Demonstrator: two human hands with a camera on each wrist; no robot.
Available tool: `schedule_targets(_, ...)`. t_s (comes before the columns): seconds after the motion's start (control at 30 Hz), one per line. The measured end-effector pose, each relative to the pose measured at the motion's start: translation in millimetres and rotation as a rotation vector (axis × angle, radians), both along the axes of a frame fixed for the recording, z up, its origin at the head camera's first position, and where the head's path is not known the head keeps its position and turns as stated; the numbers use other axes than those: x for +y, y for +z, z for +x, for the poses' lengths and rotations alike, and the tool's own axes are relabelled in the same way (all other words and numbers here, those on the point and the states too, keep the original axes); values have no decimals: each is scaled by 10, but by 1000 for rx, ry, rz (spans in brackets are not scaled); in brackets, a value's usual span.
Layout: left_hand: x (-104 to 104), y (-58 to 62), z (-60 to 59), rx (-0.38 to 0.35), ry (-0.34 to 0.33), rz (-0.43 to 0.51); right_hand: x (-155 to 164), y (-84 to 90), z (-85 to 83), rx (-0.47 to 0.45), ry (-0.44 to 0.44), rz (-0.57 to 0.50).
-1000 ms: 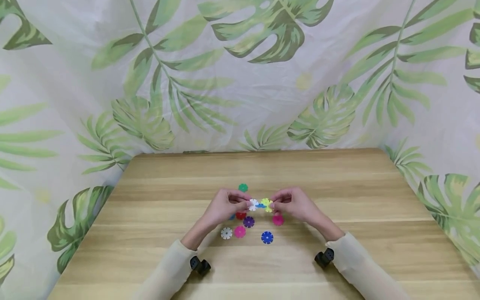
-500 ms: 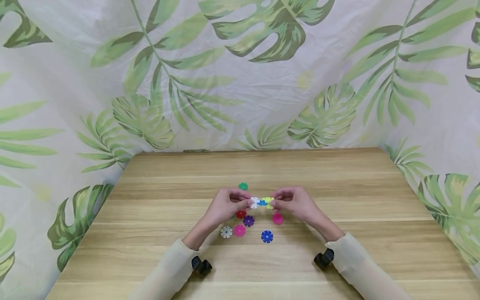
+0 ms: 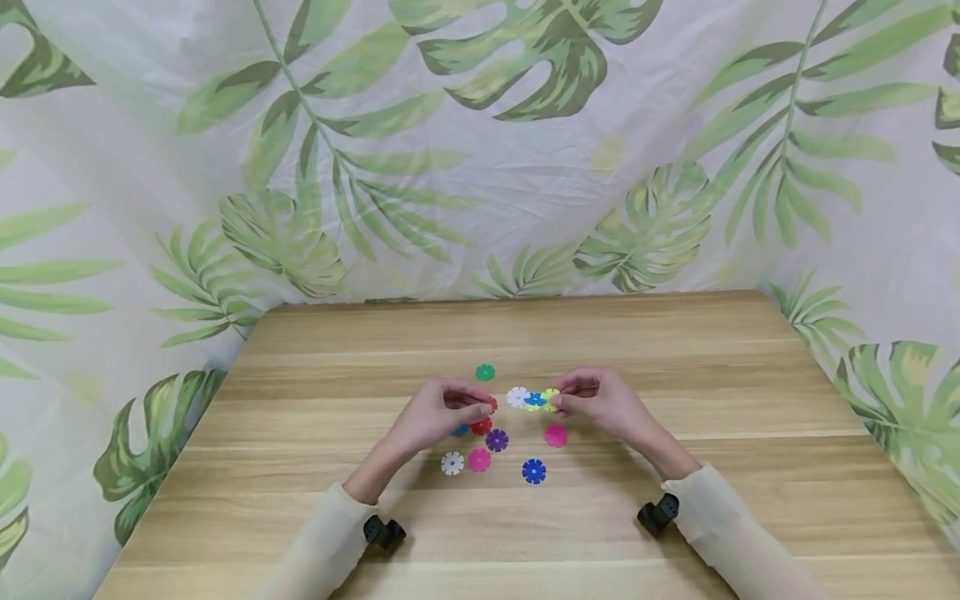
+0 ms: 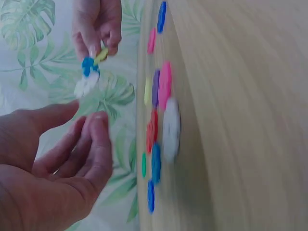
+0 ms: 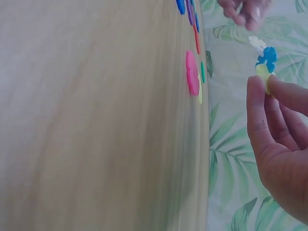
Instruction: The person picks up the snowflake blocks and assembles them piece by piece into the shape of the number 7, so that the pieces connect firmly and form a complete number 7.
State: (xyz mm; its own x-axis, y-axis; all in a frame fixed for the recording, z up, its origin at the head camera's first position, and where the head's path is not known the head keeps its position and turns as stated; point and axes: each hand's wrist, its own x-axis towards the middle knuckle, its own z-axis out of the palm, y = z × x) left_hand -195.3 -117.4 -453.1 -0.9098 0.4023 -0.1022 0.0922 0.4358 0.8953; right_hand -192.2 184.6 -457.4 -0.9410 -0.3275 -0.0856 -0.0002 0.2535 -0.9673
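Observation:
My right hand (image 3: 609, 407) pinches a yellow notched disc (image 5: 263, 72) between thumb and fingertips. Linked to it is a blue notched disc (image 5: 269, 58), and a white notched disc (image 5: 257, 42) forms the free end of this short chain, held above the table. My left hand (image 3: 438, 415) is off to the left of the chain, touching none of it; in the left wrist view its thumb and fingers (image 4: 100, 139) stand apart with nothing between them. A red disc (image 3: 492, 404) shows just past the left fingertips, partly covered by them.
Loose notched discs lie on the wooden table (image 3: 337, 517): green (image 3: 485, 372), purple (image 3: 497, 440), white (image 3: 452, 463), dark blue (image 3: 534, 471) and two pink ones (image 3: 479, 459), among others. A leaf-patterned cloth (image 3: 525, 183) hangs behind the table.
My left hand has let go of the white disc and drawn back to the left. My right hand has moved slightly right and up, carrying the linked discs.

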Motion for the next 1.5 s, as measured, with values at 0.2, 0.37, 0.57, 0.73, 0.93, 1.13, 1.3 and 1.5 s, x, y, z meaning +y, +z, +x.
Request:
schedule_targets(0.2,-244,2,93,83,-101,-197,93,11,-9,25,-2,0)
schedule_targets(0.37,-395,-24,222,92,-122,-249,142,6,-6,41,-4,4)
schedule_targets(0.57,-432,-69,297,95,-142,-268,192,-4,2,38,-18,1)
schedule_targets(0.73,-419,-108,313,110,-129,-311,207,4,9,26,-18,-10)
schedule_targets(0.93,-395,-107,313,139,-124,-335,208,8,13,30,-21,-14)
schedule_targets(1.13,-383,-107,315,136,-117,-348,191,-1,13,29,-16,-18)
schedule_targets(1.3,-388,-112,321,117,-111,-369,164,-8,13,23,-12,-17)
schedule_targets(1.5,-354,-73,348,93,-117,-396,135,-31,21,16,-11,-13)
